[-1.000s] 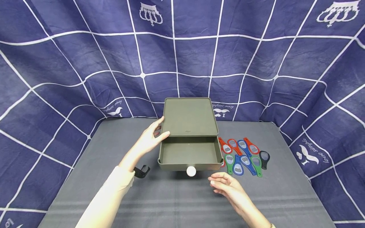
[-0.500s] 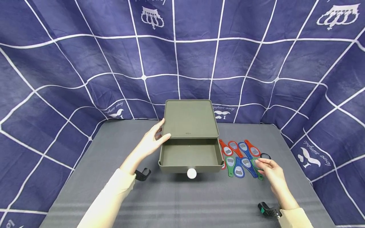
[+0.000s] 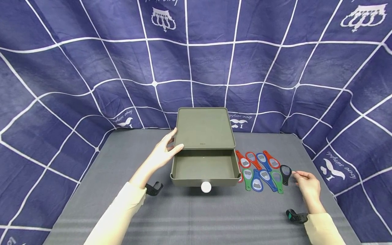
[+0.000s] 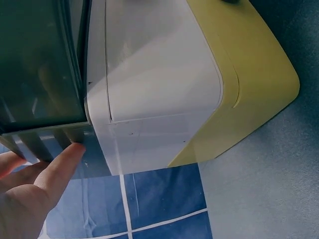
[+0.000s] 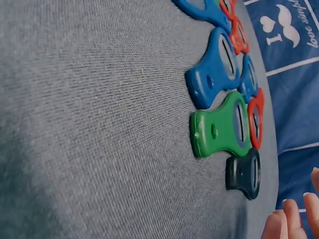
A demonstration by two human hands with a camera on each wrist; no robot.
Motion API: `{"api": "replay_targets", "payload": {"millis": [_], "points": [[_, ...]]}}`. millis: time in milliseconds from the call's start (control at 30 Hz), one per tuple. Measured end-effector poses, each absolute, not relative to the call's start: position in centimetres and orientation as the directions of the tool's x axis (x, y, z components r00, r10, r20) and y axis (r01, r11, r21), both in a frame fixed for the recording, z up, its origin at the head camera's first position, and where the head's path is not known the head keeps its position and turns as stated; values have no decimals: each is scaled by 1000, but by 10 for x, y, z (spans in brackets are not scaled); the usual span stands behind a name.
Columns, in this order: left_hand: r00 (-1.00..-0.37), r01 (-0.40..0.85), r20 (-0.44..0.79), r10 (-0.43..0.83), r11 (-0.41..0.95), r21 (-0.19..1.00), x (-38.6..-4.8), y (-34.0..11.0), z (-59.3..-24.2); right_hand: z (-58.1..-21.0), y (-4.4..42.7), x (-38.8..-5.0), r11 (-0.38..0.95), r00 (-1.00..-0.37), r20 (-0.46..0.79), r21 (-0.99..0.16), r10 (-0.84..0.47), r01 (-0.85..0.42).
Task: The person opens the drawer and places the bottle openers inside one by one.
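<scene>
Black plastic, by its look, makes up the one black opener (image 3: 286,177) lying flat toward the table's (image 3: 220,217) right edge; our right grip (image 3: 307,187) is just beside it, fingers relaxed around nothing. We judge that a low sideways pinch could skid something so thin into the nearest green opener (image 3: 277,178). Our left grip (image 3: 159,154), thumb and fingers spread, touches the left side of the olive box (image 3: 205,127), set toward the far edge; pushing too hard might drive its pulled-out drawer (image 3: 188,182) into the openers.

We count one box, one drawer, one white knob (image 3: 206,187), one black opener, two green, three blue openers (image 3: 257,184) and three red openers (image 3: 244,162), plus a fourth red partly hidden by the drawer.
</scene>
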State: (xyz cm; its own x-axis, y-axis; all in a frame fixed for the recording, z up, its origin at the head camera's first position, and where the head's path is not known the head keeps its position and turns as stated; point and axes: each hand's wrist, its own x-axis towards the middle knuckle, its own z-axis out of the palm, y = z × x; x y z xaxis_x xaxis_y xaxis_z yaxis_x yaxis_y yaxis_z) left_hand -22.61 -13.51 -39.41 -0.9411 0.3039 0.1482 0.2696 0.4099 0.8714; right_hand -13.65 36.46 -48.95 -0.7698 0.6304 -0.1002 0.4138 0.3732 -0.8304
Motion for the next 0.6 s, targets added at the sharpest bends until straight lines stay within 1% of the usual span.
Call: {"api": "replay_targets", "payload": {"millis": [167,300,600], "points": [[-943,266,148,297,406,874,-225,-136,-394,-495,365,-144,469,-780,-114,-742,616,479],[-944,267,150,294,413,870,-224,-136,-395,-501,362,-151,524,-779,-99,-687,619,503],[-942,280,167,292,407,870,-225,-134,-396,-514,356,-159,574,-783,-34,-660,622,485]]}}
